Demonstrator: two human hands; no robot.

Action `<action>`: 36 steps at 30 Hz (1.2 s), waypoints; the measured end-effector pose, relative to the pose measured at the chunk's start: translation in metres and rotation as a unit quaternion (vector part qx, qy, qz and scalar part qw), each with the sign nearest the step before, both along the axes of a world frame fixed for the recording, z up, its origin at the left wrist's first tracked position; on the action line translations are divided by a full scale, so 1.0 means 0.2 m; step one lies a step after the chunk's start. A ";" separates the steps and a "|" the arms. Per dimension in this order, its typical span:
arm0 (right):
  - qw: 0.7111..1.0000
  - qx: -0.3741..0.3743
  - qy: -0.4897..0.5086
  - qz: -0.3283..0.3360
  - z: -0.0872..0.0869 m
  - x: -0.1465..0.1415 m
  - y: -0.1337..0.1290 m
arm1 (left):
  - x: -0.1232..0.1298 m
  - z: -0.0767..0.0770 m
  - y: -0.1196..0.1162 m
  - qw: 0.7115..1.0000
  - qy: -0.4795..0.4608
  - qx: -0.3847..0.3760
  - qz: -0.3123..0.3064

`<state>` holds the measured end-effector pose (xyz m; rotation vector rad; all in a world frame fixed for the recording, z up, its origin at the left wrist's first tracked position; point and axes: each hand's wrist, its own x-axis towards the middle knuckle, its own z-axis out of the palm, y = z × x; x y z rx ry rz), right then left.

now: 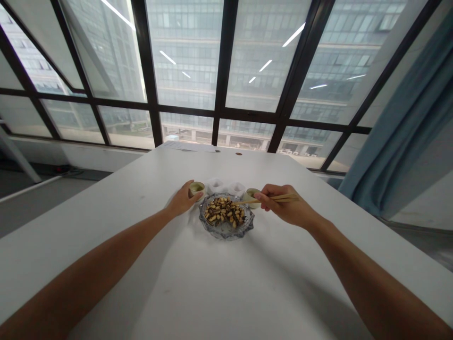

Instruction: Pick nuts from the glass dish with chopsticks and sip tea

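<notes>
My left hand [184, 198] is closed around the side of a small pale green cup [197, 188] at the left of the dish. In my right hand [283, 203] is a pair of wooden chopsticks [244, 202], their tips over the right part of the dish. A clear glass dish [226, 233] with a wavy rim holds a mix of dark striped seeds and yellowish nuts [222, 211]. Behind my right fingers stands a second pale green cup [252, 193], partly hidden. Whether the chopstick tips grip anything is too small to tell.
Two white cups [215, 185] stand behind the dish, between the green ones. Papers [187, 147] and two small brown round things [239, 154] lie at the far end of the white table [219, 288]. Beyond are windows, with a blue curtain [392, 127] at the right.
</notes>
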<state>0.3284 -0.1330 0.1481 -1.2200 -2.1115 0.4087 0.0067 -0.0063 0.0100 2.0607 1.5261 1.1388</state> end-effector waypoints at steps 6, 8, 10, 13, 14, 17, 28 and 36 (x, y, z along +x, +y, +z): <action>0.996 -0.017 0.083 -0.020 0.00 0.01 0.02 | 0.00 0.00 0.00 1.000 -0.010 0.001 0.001; 0.984 -0.031 0.168 -0.052 -0.01 0.03 0.05 | 0.00 -0.01 0.00 1.000 -0.014 -0.002 0.012; 0.962 -0.047 0.257 -0.081 -0.02 0.05 0.09 | 0.00 -0.01 0.01 1.000 -0.011 -0.014 0.023; 0.936 -0.065 0.333 -0.095 -0.02 0.08 0.13 | 0.00 -0.02 0.01 0.999 0.000 -0.020 0.028; 0.933 -0.065 0.341 -0.094 -0.02 0.09 0.14 | 0.00 -0.02 0.01 0.999 0.002 -0.016 0.029; 0.951 -0.020 0.296 -0.083 -0.01 0.10 0.12 | -0.01 -0.02 0.01 0.999 -0.003 0.003 0.032; 0.965 0.261 -0.022 0.029 -0.08 -0.05 0.00 | 0.00 -0.01 -0.01 0.987 -0.040 0.155 -0.031; 0.977 0.191 0.011 0.095 -0.20 -0.34 0.20 | 0.00 0.00 -0.01 0.986 -0.039 0.157 -0.036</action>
